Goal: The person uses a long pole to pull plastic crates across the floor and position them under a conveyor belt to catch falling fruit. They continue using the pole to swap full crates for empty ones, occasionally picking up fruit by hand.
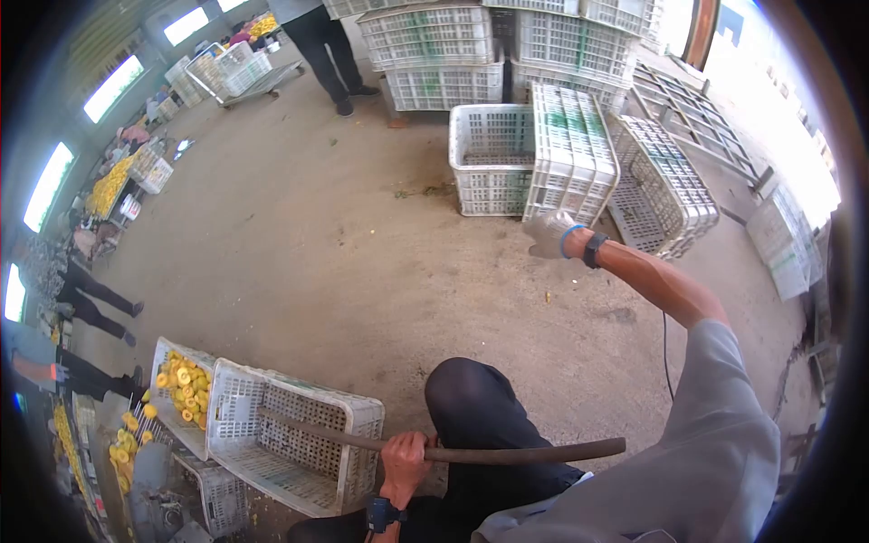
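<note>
My left hand (406, 466), bare and with a dark device at the wrist, is closed round a long brown rod (516, 455). The rod's far end reaches into an empty white crate (299, 398) tipped on its side at the lower left. My right hand (550, 234), in a pale glove, is stretched out near the lower edge of an upended white crate (576, 149); whether they touch is unclear, and its fingers are too blurred to make out. An upright white crate (493, 181) stands left of the upended one, and a tilted crate (659, 181) lies to its right.
Stacked white crates (434, 54) rise at the top, beside a standing person (319, 45). Yellow halved fruit (185, 387) fills a crate at the lower left. More people (90, 299) stand at the left edge. A metal frame (697, 127) lies at the upper right.
</note>
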A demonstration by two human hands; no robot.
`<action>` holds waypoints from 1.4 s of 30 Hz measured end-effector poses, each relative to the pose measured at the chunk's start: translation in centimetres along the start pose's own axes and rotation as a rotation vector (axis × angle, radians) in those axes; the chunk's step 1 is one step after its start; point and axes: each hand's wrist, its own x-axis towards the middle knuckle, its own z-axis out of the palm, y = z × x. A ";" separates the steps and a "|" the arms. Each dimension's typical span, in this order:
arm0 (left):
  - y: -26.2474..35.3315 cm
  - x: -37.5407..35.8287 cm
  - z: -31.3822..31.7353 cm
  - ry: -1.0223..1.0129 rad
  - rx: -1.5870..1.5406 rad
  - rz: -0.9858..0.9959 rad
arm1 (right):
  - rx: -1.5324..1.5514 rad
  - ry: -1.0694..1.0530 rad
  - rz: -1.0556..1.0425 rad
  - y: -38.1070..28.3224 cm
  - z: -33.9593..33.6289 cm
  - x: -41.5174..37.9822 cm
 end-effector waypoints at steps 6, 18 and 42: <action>-1.5 1.5 1.1 0.019 -0.078 -0.052 | -0.181 0.223 0.099 4.2 3.4 9.2; -3.0 2.0 2.5 0.038 -0.141 -0.123 | -0.511 0.139 0.500 25.1 18.1 20.1; -2.8 2.3 0.7 0.081 -0.178 -0.171 | -0.921 -0.189 0.646 24.0 21.1 22.7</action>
